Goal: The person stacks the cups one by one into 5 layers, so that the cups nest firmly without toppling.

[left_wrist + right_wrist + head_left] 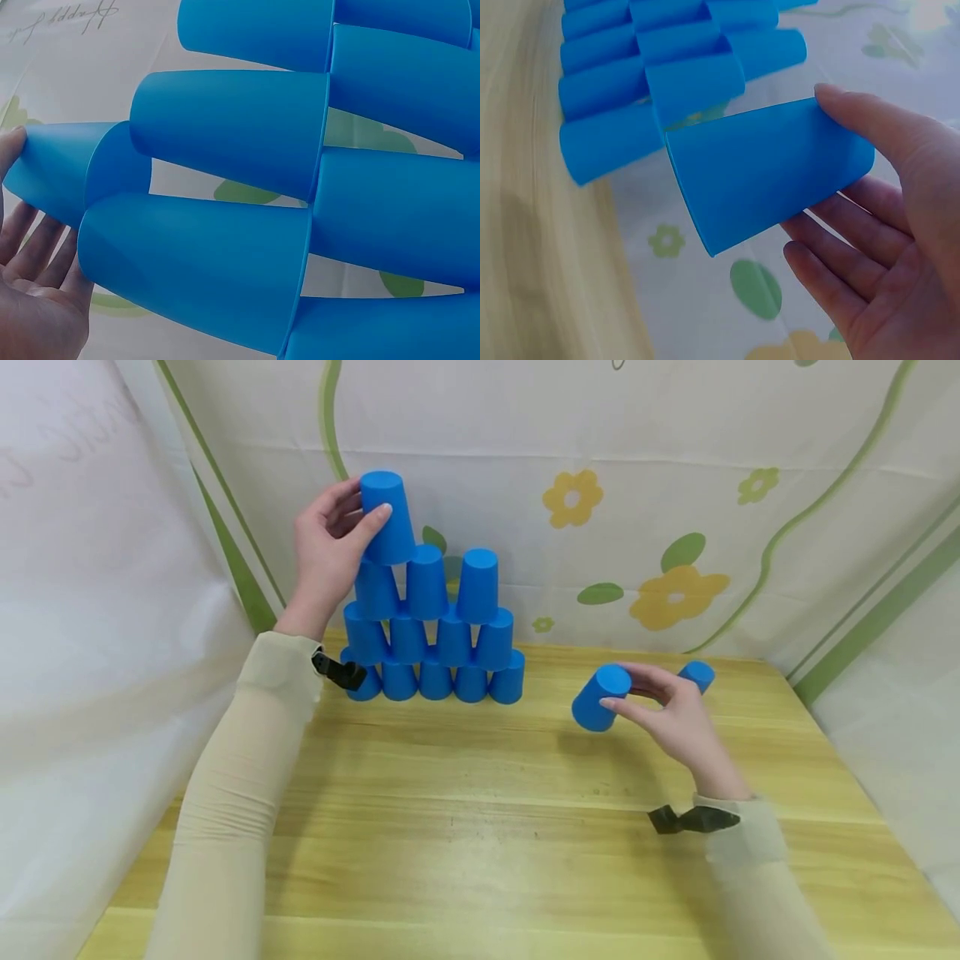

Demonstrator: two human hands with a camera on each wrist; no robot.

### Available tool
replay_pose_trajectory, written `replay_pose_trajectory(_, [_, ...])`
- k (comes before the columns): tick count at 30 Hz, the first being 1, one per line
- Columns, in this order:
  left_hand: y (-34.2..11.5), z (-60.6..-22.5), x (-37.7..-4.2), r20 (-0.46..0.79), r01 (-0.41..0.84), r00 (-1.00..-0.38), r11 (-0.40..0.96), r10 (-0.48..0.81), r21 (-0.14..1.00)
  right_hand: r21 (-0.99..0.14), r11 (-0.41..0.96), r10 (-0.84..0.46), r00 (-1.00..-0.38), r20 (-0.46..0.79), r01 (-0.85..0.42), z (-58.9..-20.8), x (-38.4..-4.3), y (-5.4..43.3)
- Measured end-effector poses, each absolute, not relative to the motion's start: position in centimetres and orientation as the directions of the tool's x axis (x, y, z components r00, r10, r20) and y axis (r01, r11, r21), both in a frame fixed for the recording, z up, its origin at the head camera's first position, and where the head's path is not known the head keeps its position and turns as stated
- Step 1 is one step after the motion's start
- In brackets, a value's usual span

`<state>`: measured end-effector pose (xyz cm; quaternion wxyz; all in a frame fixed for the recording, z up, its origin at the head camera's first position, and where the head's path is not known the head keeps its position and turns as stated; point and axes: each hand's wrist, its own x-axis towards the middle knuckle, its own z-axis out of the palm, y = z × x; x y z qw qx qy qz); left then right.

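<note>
A pyramid of upside-down blue plastic cups (435,681) stands at the back left of the table, with three cups in its third row. My left hand (326,539) grips an upside-down blue cup (388,522) by thumb and fingers at that row's left end. In the left wrist view this cup's rim (120,165) is beside the upper cups; whether it touches them I cannot tell. Right of the pyramid, my right hand (678,718) holds another blue cup (596,702) above the table, tilted, its mouth facing down; thumb and fingers pinch it near its base.
One more blue cup (699,674) stands behind my right hand, partly hidden by it. The wooden table (480,852) meets a white cloth backdrop (495,410) with flower prints. White cloth (82,693) also hangs along the left side. Black straps (693,820) are on both wrists.
</note>
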<state>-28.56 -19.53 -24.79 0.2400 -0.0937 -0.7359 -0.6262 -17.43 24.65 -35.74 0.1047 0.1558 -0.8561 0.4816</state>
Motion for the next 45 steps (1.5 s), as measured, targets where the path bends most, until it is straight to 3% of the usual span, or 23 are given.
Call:
replay_pose_trajectory(16, [-19.7, -24.9, -28.6, 0.48, 0.451, -0.863, 0.188, -0.158, 0.872, -0.763, 0.299, -0.187, -0.82, 0.541, -0.573, -30.9, -17.6, 17.1])
replay_pose_trajectory(32, [-19.4, -25.0, -28.7, 0.501, 0.481, -0.85, 0.152, -0.16, 0.864, -0.725, 0.103, -0.145, -0.731, 0.667, -0.681, -27.2, -21.4, 13.3])
replay_pose_trajectory(45, [-19.6, -25.2, -28.8, 0.505, 0.49, -0.846, 0.125, -0.169, 0.863, -0.813, -0.047, -0.022, -0.814, 0.581, -0.58, -22.3, -25.2, 9.5])
